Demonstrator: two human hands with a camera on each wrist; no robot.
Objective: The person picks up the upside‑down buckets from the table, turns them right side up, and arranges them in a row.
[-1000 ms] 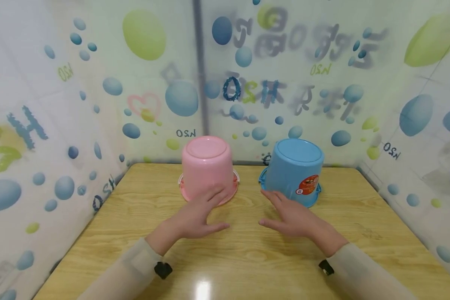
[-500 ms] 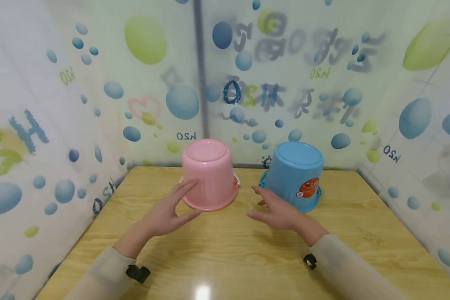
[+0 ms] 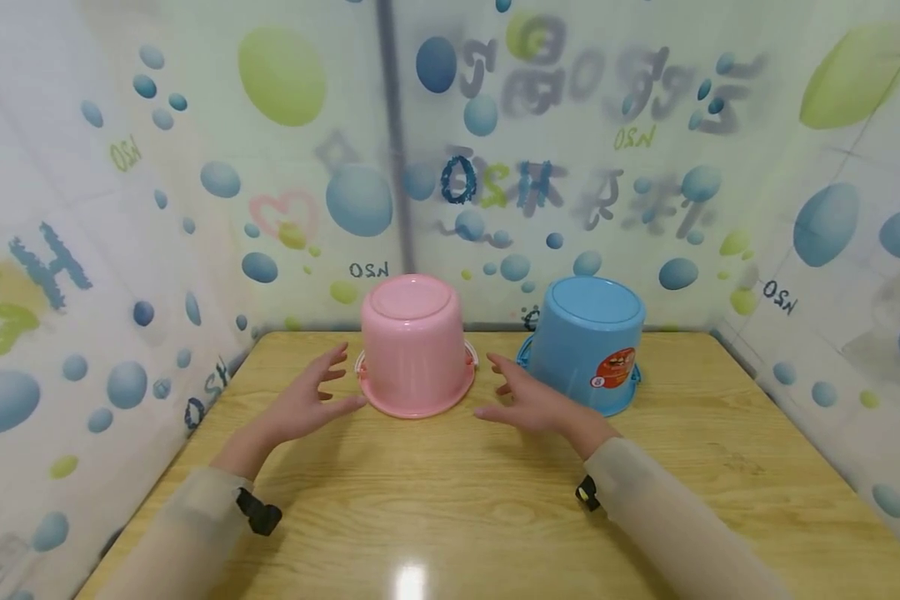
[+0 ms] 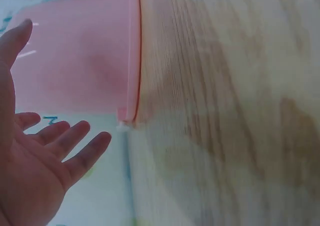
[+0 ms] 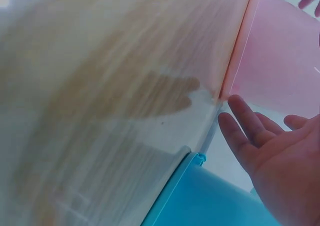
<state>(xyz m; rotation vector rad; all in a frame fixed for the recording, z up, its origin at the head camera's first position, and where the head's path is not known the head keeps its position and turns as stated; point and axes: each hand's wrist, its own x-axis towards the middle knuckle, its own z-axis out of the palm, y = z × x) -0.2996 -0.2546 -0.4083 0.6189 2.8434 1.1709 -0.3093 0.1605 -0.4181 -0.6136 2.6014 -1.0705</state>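
A pink bucket (image 3: 412,350) stands upside down on the wooden table, its rim and a white handle at the bottom. To its right is an upside-down blue bucket (image 3: 581,350) with a red sticker (image 3: 613,368). My left hand (image 3: 300,404) is off the pink bucket's left side, fingers spread and slightly bent, holding nothing. My right hand (image 3: 532,402) hovers between the two buckets, in front of the blue one, its thumb and fingers toward the pink bucket. The left wrist view shows the pink bucket (image 4: 75,56) beyond the left fingers; contact is not visible.
The wooden table (image 3: 435,508) reaches back to a wall sheet (image 3: 570,108) printed with blue and green dots. Similar sheets close in the left and right sides. Black straps (image 3: 258,511) are on both wrists.
My left hand has moved left, from in front of the pink bucket to beside it. My right hand has shifted left, from before the blue bucket toward the pink one. Both buckets stayed in place.
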